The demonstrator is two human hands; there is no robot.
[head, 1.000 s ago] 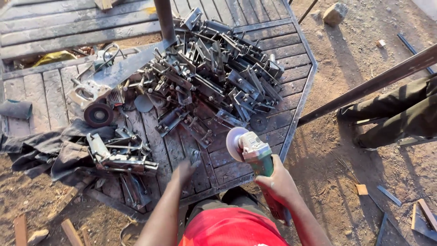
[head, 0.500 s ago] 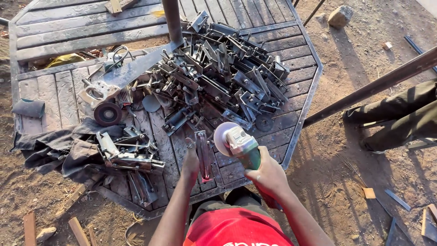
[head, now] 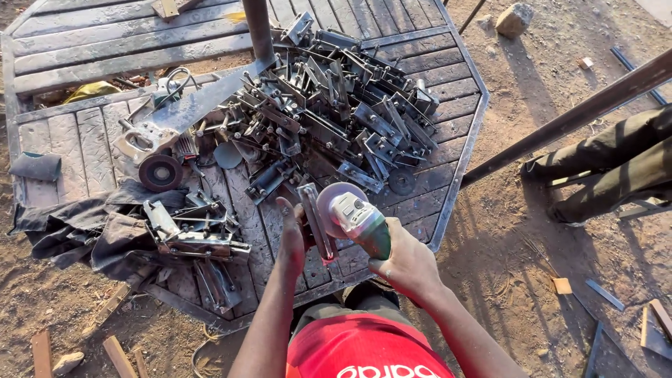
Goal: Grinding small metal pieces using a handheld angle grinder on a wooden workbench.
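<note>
Over table [head: 84,140] — grinder [head: 357,220] disc pointing away-left.

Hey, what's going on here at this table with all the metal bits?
A person stands at an octagonal wooden table, looking down. The right hand grips a green angle grinder, its disc facing a narrow metal bracket that the left hand holds upright on the boards. A big pile of similar metal parts lies beyond, with a smaller finished-looking stack to the left on a dark cloth. Another person's legs show at right.
</note>
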